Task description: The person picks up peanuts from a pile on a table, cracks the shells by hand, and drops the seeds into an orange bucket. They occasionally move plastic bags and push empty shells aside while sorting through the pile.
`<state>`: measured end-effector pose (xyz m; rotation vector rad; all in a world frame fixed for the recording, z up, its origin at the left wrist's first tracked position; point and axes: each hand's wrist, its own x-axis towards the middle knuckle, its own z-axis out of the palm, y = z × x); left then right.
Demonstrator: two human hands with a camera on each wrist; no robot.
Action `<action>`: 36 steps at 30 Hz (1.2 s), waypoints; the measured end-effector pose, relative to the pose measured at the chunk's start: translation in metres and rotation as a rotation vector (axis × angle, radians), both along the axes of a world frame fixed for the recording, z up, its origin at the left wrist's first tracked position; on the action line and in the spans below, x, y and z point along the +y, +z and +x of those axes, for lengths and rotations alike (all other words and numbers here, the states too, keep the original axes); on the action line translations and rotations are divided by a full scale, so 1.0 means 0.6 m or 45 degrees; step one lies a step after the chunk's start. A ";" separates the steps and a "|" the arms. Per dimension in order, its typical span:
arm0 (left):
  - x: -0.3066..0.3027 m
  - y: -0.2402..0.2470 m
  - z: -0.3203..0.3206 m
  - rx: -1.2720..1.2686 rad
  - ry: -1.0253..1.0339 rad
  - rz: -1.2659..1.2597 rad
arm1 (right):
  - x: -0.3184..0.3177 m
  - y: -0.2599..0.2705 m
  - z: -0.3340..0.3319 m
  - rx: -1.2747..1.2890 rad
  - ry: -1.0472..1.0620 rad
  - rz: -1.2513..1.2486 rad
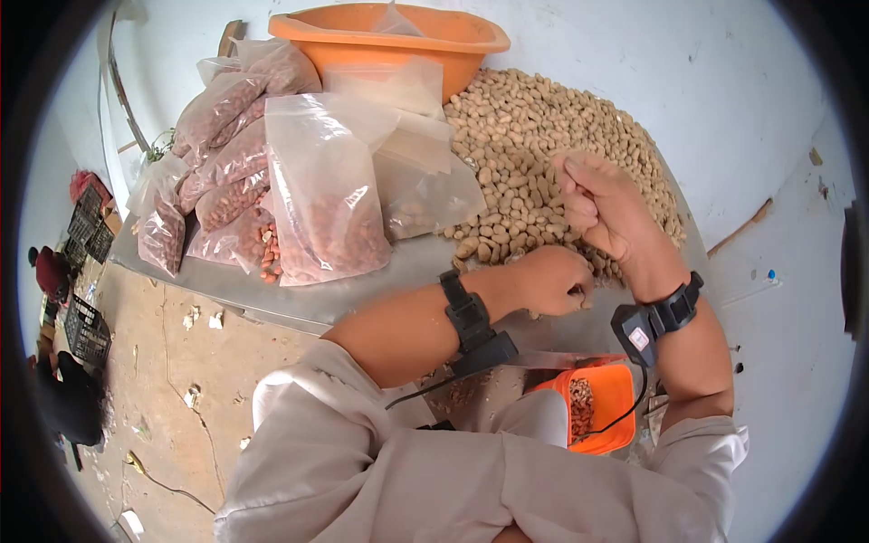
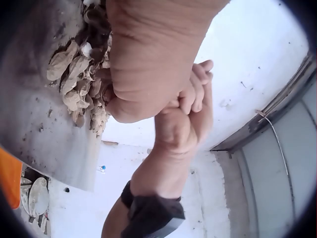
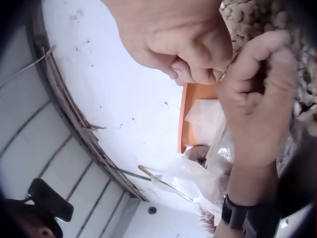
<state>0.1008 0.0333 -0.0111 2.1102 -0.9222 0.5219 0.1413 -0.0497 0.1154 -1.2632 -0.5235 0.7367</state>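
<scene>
My left hand is curled at the near edge of the peanut pile. Its thumb and forefinger meet in the right wrist view, with a dark hollow behind them. Just above it, my right hand has its fingers folded and the thumb laid against the forefinger, over the unshelled peanuts. No object shows in either hand; I cannot tell whether a peanut is hidden inside the fingers. Cracked peanut shells lie on the metal table beside the left hand.
Plastic bags of red peanut kernels are stacked on the left of the table. An orange basin stands behind them against the wall. Below the table edge, an orange bin holds brownish bits. Dark crates and people are at far left.
</scene>
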 end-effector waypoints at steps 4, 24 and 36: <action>-0.002 0.012 -0.013 0.035 -0.010 0.028 | 0.119 0.085 0.006 -0.379 0.208 -0.085; 0.012 -0.004 0.000 -0.063 0.088 0.024 | 0.397 0.123 -0.080 -0.825 0.801 -0.361; 0.026 0.006 0.008 -0.004 0.034 -0.036 | 0.055 0.110 0.007 -0.966 0.338 -0.399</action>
